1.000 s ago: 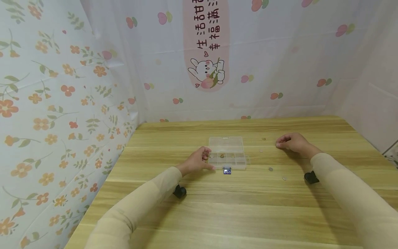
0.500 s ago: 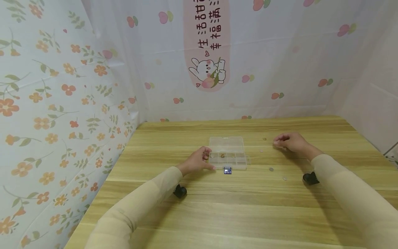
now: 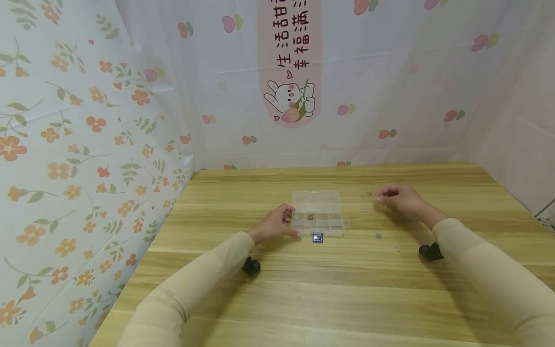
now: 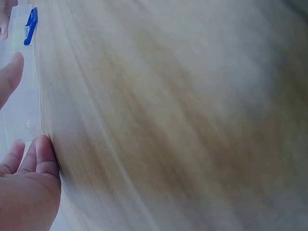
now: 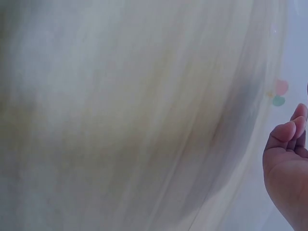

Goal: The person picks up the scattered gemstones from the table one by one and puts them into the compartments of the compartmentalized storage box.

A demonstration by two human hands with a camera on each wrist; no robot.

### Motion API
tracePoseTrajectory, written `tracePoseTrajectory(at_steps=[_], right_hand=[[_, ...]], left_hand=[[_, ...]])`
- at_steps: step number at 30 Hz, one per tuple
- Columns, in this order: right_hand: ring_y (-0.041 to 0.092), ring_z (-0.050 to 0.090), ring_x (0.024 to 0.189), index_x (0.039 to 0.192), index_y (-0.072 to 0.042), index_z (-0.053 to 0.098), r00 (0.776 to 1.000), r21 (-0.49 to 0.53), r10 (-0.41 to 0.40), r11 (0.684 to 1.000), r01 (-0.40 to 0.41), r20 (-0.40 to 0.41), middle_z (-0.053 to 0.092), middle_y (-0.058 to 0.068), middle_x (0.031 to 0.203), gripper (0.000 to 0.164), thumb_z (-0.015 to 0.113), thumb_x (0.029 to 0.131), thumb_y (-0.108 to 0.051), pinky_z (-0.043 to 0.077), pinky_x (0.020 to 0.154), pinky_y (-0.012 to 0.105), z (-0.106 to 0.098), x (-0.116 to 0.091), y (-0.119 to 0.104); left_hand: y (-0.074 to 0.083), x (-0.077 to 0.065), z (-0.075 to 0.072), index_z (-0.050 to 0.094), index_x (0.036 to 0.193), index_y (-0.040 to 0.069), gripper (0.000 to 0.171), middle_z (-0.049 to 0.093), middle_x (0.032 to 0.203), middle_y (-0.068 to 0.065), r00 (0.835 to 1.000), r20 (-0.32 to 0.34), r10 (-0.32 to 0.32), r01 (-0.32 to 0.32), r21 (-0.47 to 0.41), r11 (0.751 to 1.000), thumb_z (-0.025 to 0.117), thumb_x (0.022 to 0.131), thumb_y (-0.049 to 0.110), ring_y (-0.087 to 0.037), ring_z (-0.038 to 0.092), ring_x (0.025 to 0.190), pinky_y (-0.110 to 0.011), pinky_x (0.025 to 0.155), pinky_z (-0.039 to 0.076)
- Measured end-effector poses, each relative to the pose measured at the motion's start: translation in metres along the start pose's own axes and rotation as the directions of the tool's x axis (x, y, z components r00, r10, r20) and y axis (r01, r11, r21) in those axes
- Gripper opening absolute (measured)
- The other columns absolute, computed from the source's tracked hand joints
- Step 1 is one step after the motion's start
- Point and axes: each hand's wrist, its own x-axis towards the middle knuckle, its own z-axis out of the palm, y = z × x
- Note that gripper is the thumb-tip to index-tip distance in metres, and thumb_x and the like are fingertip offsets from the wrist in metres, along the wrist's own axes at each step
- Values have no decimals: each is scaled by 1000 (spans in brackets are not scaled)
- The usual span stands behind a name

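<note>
A clear plastic compartment box [image 3: 315,200] stands on the table with its lid laid back and a blue latch [image 3: 318,237] at its front. Several small pieces lie in its cells, among them a brownish one [image 3: 310,217]. My left hand [image 3: 274,224] holds the box at its left end, fingers at the side and thumb at the front corner. To the right, my right hand [image 3: 402,198] is raised over the table, thumb and fingertips pinched together on what looks like a small coin, mostly hidden by the fingers. In the right wrist view the fingertips [image 5: 286,131] meet.
Small coin-like pieces are scattered right of the box: a brownish one [image 3: 369,193], a pale one [image 3: 365,210], a grey one [image 3: 378,236] and a silvery one [image 3: 397,249]. Patterned cloth [image 3: 234,96] hangs behind and left of the wooden table [image 3: 321,299].
My right hand has moved a little to the left, towards the box, with its fingertips still together. The left hand and the box have stayed in place.
</note>
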Motion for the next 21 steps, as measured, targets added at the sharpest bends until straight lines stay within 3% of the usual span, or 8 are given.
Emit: tracePoseTrajectory(at_steps=[7, 21], right_hand=[[24, 52, 88, 114, 2, 64, 999, -16, -28, 999, 28, -16, 61, 12, 103, 38, 67, 94, -31, 46, 69, 29, 7, -1, -9], [25, 55, 88, 113, 2, 64, 999, 51, -48, 998, 47, 12, 63, 12, 99, 39, 67, 94, -32, 48, 69, 30, 23, -1, -22]], left_hand=[[-2, 2, 0, 46, 132, 7, 69, 49, 121, -5, 1000, 0, 4, -4, 9, 1000, 86, 76, 15, -19, 48, 106, -34, 93, 42], [0, 1, 1, 47, 131, 5, 69, 49, 121, -7, 1000, -9, 13, -13, -9, 1000, 86, 75, 13, -20, 47, 105, -35, 93, 42]])
